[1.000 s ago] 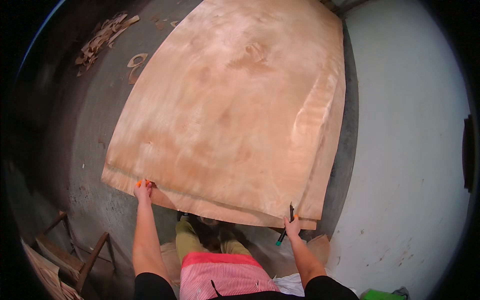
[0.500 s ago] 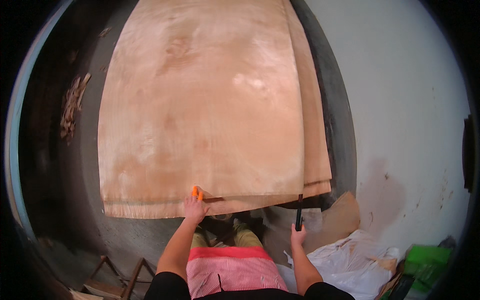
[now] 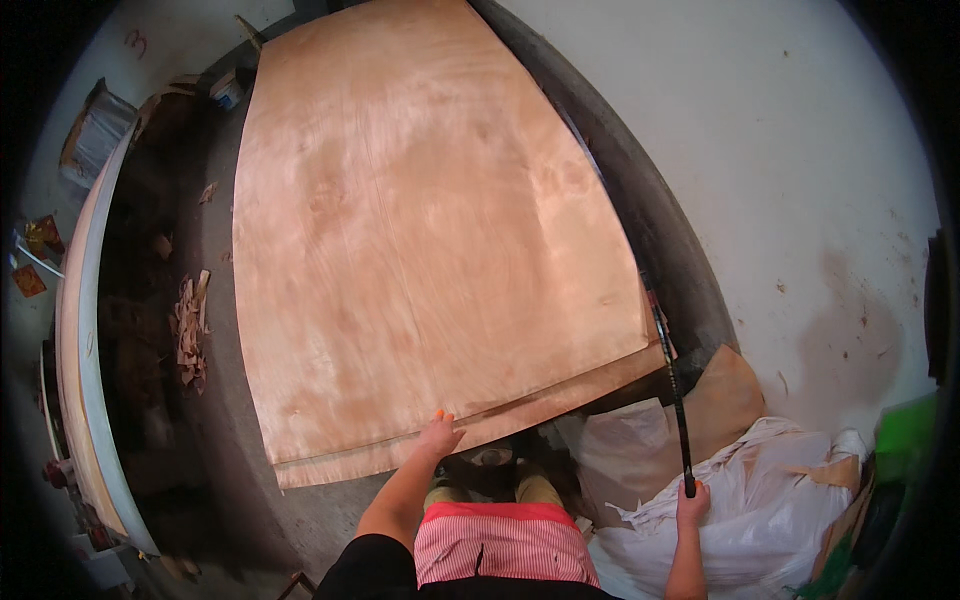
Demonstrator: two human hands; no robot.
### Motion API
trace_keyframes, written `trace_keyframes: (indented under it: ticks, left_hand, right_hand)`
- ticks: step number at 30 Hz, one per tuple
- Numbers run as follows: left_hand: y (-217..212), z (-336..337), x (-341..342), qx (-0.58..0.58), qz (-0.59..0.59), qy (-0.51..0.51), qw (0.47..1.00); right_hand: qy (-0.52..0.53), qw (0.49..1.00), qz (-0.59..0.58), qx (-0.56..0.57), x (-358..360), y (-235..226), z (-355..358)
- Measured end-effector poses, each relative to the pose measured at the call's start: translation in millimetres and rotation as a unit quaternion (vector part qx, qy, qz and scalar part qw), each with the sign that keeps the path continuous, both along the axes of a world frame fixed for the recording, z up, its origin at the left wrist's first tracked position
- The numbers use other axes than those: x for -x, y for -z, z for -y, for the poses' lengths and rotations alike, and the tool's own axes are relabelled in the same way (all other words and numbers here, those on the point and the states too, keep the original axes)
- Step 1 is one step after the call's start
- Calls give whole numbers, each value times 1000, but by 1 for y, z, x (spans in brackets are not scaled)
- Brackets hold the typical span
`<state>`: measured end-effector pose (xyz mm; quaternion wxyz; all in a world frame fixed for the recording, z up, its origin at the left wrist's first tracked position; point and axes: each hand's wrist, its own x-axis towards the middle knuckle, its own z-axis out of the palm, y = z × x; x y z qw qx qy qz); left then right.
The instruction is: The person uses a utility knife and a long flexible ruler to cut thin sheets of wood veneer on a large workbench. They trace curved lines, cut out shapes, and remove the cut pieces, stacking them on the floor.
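Head view. The top sheet occupies the centre, its near edge directly in front of the person. A lower sheet projects from beneath it along the near edge.

Surroundings: a pale wall bounds the right side. At lower right, a white plastic sack lies under and around the right forearm, bordering that hand's working space. Brown sheet pieces lie between the sack and the stacked sheets; a green item is located near the right rim. To the left, a heap of scraps lies on the floor, apart from the sheets. Beyond it is a long panel with a pale edge, which the lens bends. A small bucket is positioned near the far left corner of the top sheet.

Materials: the sheets are thin, tan wood with wavy grain and darker patches. The sack is crumpled and glossy; the scraps are narrow and curled.

Grip: the left hand is at the near edge, fingertips capped in orange; whether it pinches the sheet cannot be determined. The right hand grasps the lower end of a slender black rod. The rod's upper end is at the right edge of the top sheet; contact cannot be confirmed.
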<state>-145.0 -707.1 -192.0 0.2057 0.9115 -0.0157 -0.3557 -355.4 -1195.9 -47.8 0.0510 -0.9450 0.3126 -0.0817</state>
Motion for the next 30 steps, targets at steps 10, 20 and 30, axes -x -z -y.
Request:
trace_keyframes:
  ticks: [10, 20, 30]
  left_hand:
    - [-55, -40, 44, 154, -15, 58, 986]
    - [-75, -261, 151, 79, -70, -15, 994]
    - [-103, -374, 337, 19, -62, -233, 970]
  right_hand:
    - [-29, 973, -51, -224, 20, 17, -151]
    - [75, 976, -152, -139, 73, 51, -158]
    - [32, 965, 20, -260, 62, 9, -280]
